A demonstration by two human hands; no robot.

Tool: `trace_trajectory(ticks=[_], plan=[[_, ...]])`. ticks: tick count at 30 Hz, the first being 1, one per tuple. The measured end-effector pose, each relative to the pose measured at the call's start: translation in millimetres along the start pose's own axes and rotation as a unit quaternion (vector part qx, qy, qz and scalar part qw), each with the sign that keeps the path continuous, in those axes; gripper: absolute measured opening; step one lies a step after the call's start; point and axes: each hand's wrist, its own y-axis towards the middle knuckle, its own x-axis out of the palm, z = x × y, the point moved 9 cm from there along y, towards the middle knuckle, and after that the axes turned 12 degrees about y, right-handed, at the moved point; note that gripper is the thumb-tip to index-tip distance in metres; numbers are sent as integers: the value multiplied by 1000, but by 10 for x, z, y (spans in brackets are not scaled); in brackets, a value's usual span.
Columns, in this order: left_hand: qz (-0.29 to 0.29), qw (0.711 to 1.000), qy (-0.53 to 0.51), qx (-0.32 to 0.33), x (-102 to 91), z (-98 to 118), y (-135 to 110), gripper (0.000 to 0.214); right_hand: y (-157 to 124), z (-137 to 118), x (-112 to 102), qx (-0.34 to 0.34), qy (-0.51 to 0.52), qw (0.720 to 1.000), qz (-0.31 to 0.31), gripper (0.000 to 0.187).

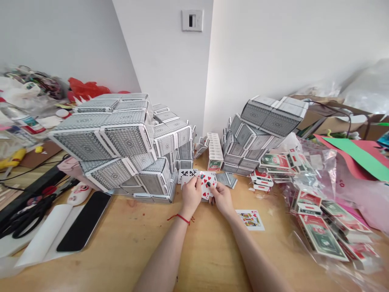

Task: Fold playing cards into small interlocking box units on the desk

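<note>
My left hand [191, 196] and my right hand [223, 198] meet over the middle of the table, their fingers closed on playing cards [207, 179] that show red hearts. Whether it is one card or several stacked together, I cannot tell. Just behind my left hand a black-suited card [187, 173] lies face up. Beyond my right hand are grey-backed cards [226, 179], face down. A king-like face card [251, 220] rests on the table beside my right forearm.
Large stacks of card-covered boxes stand at left [123, 138] and right [258, 125], with a narrow card box row [214, 148] between. Green-and-red card packs [323, 239] and plastic wrap lie right. A phone [84, 222] and scissors [32, 215] lie left.
</note>
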Motion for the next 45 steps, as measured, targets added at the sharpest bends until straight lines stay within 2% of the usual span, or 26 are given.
trace_trajectory(ticks=[4,7,15,22,29,33,36,38,40,42,44,45], plan=[[23,1000,-5,-19,-33,-41,-2,31,-11,-105,10,-40,-47,997,-37,38],[32,999,-17,-21,-42,-57,4,26,-14,-166,-4,-67,-62,995,-34,37],[-3,994,-103,-22,1,-92,26,29,-1,-135,13,-35,13,999,-28,33],[-55,991,-116,46,24,75,-5,21,10,-207,-112,-51,12,998,27,30],[-30,996,-86,12,8,0,33,22,-15,-168,29,-20,62,997,-36,29],[-33,996,-82,24,1,21,37,22,2,-146,24,-22,51,998,-29,29],[-33,998,-52,31,19,39,15,22,16,-125,-33,-41,17,999,-6,28],[-37,998,-13,40,60,63,-14,22,5,-128,-90,-71,-46,996,23,28],[-47,997,23,63,118,113,-56,20,-41,-182,-162,-121,-163,976,78,28],[-53,993,46,90,168,179,-101,19,-115,-268,-213,-169,-267,938,139,26],[-50,992,55,103,186,223,-132,18,-164,-326,-230,-191,-303,918,171,23],[-46,992,56,102,184,233,-139,19,-163,-332,-233,-190,-287,923,170,21]])
